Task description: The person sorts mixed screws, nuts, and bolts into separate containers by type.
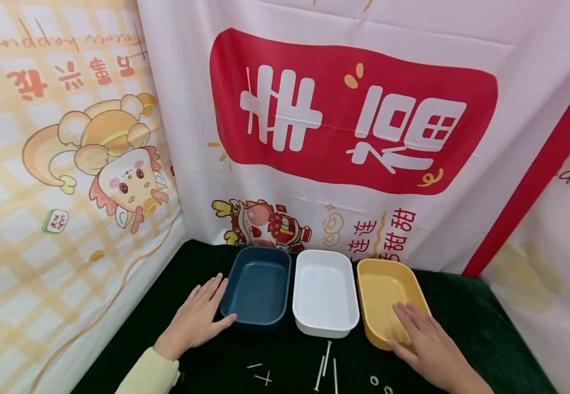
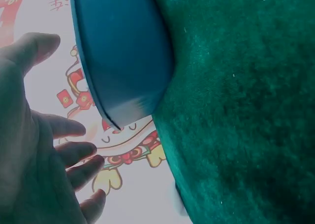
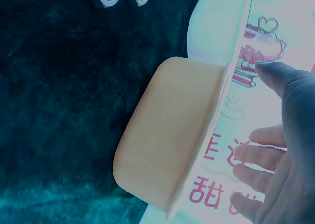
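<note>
My left hand (image 1: 197,316) hovers at the left side of a dark blue bin (image 1: 259,290), its fingers extended and holding nothing. The left wrist view shows a gap between that hand (image 2: 34,135) and the bin's wall (image 2: 125,51). On the other side, my right hand (image 1: 432,347) is held over the near right part of a yellow bin (image 1: 387,282). Its fingers are extended too, and the right wrist view shows the hand (image 3: 290,150) apart from the bin's rim. Between these bins stands a white bin (image 1: 326,293).
In front of the white bin lie several long bolts (image 1: 327,353). Small thin nails or screws (image 1: 254,365) are to their left, two of them crossed. Metal nuts (image 1: 374,380) lie near my right hand. Printed cloth (image 1: 354,115) hangs behind the dark green table cover (image 1: 467,312).
</note>
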The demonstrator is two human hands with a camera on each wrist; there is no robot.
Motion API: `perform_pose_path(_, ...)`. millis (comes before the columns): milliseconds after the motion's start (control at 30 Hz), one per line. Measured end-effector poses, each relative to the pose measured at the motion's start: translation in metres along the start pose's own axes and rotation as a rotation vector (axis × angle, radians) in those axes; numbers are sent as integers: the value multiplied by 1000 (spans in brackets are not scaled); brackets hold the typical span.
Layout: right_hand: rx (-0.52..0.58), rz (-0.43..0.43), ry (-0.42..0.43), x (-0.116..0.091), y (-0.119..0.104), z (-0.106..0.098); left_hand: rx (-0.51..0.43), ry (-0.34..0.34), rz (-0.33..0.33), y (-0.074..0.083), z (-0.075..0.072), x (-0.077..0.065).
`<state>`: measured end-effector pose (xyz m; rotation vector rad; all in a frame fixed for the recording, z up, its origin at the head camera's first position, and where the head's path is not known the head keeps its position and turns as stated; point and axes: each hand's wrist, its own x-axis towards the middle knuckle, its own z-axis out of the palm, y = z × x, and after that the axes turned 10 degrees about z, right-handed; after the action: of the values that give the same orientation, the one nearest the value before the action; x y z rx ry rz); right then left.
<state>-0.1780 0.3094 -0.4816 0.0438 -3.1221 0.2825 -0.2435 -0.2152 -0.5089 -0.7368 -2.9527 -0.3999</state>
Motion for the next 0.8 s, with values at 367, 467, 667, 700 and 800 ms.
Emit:
perform_pose_path(367, 80, 34, -177, -15, 1, -17, -31, -18, 23, 1, 5, 15)
perform_pose_path(467, 110, 48, -239, -16, 3, -18, -39, -25, 22, 0, 7, 18)
perform_pose_path(667, 111, -5, -330, -18, 7, -12, -53, -43, 8, -3, 10, 22)
perform_pose_path(700, 121, -25, -349, -19, 8, -10, -54, -43, 8, -3, 11, 22)
perform_pose_path(800, 147, -55, -418, -20, 10, -2, -49, -36, 2, -5, 15, 22)
